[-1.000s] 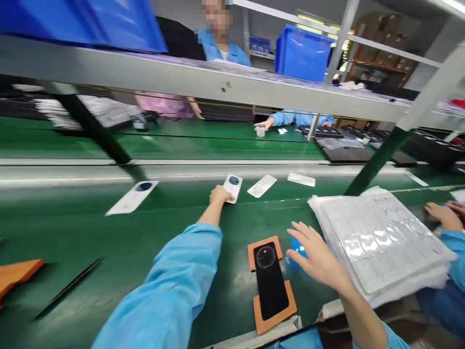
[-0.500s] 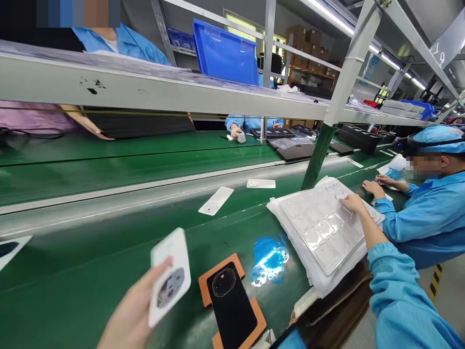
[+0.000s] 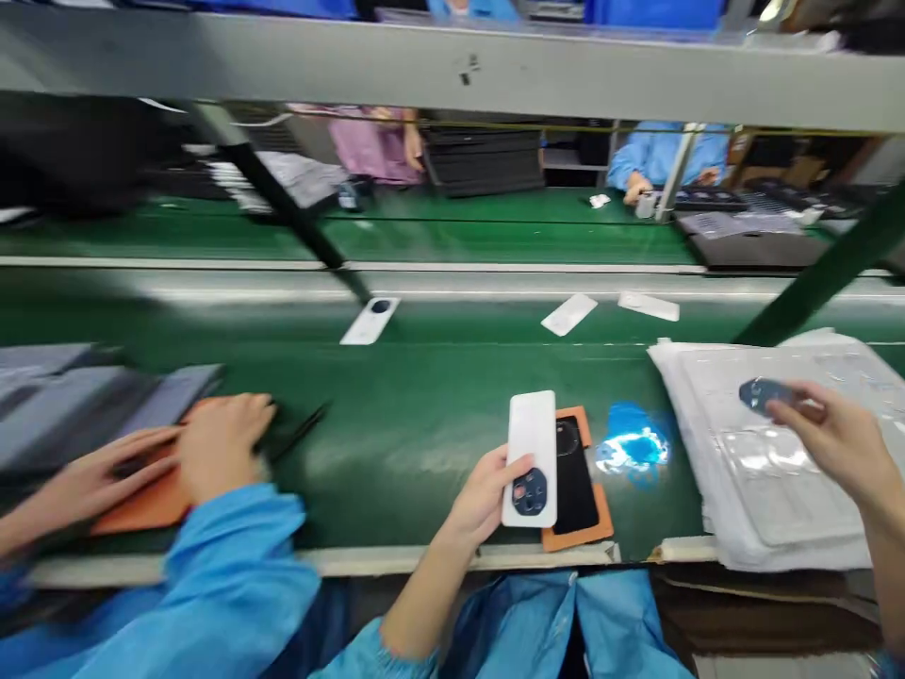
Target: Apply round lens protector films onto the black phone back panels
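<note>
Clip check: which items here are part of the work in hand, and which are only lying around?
In hand:
left hand holding the white phone back cover
right hand pinching a small dark lens piece
black phone on the orange fixture
clear parts tray

Lying about:
blue film scraps
white covers on the belt
a co-worker's hands

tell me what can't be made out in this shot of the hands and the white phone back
- Head view: the small dark part in the right hand is blurred; its shape is unclear.
- The black piece on the orange jig is partly covered by the white phone back in the left hand.
- The co-worker's hands at left are motion-blurred; what they press is unclear.
</note>
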`<state>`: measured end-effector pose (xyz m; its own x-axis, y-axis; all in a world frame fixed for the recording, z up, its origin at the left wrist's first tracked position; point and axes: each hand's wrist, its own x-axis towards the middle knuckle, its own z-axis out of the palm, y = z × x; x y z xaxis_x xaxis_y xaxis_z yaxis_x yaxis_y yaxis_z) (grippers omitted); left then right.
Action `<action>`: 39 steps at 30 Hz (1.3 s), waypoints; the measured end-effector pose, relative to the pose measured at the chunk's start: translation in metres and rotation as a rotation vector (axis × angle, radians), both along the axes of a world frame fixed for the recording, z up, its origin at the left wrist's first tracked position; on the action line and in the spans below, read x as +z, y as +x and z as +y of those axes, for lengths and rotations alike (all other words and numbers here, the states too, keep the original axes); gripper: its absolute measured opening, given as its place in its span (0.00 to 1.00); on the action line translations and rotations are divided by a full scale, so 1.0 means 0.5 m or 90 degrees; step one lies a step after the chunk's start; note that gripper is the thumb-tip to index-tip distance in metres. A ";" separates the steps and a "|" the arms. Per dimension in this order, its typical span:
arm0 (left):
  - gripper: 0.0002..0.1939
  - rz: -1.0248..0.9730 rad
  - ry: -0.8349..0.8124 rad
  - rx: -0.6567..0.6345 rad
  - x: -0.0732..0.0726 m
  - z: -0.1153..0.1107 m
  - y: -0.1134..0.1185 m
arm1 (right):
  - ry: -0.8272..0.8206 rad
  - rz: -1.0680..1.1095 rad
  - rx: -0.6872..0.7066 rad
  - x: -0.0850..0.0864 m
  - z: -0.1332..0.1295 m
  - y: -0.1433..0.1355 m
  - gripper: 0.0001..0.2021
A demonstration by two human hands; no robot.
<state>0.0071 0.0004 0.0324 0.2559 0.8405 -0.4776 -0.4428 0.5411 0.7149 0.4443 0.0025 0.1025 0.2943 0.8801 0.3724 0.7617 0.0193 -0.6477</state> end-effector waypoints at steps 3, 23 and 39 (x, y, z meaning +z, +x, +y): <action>0.21 -0.036 0.032 0.013 -0.011 -0.001 -0.002 | -0.014 0.000 0.229 -0.044 -0.042 -0.185 0.14; 0.26 0.033 0.124 0.300 -0.017 0.008 -0.037 | 0.059 -0.182 0.501 -0.193 0.008 -0.450 0.17; 0.20 0.186 0.354 0.257 -0.028 -0.040 0.126 | 0.075 0.238 0.240 -0.123 -0.013 -0.543 0.05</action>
